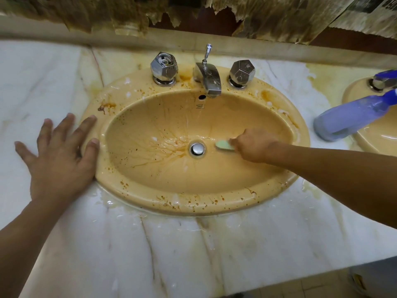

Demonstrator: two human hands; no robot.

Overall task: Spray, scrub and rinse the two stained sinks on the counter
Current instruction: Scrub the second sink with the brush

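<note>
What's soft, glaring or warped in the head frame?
Head view: the spray bottle at right is smeared and soft; the green sponge in the right hand is slightly blurred; wet highlights glint on the sink rim and drain stopper; the wide lens bows the counter edge and backsplash; the left hand casts only a faint shadow.

A yellow oval sink (171, 203) — brown-streaked and spattered — holds a green sponge (223, 145) beside its drain (197, 148); a purple spray bottle (348, 119) lies tilted against the second sink (378, 143).
</note>
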